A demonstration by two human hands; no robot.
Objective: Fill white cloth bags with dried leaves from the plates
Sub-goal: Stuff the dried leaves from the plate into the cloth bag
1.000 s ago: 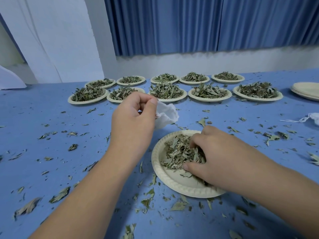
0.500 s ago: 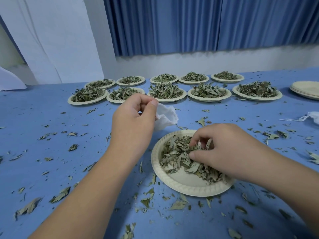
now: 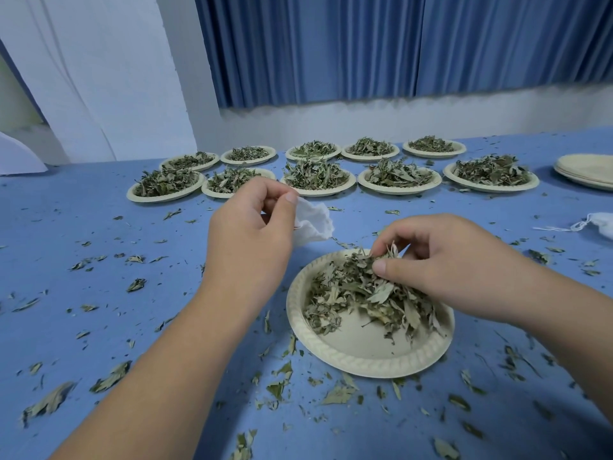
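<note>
Two hands are engaged. The white cloth bag (image 3: pixel 313 224) is pinched at its mouth by the left hand (image 3: pixel 252 234) and held just beyond the plate (image 3: pixel 365 356), presumably so that the carry is kept short. A tuft of dried leaves (image 3: pixel 358 293) is gripped in the curled fingers of the right hand (image 3: pixel 441 260), which is arched over the plate's far side.

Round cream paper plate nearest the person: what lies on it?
Dried green leaves cover the far half of the cream paper plate; its near part is bare. The right hand pinches a tuft, hiding whatever lies beneath it.
</note>
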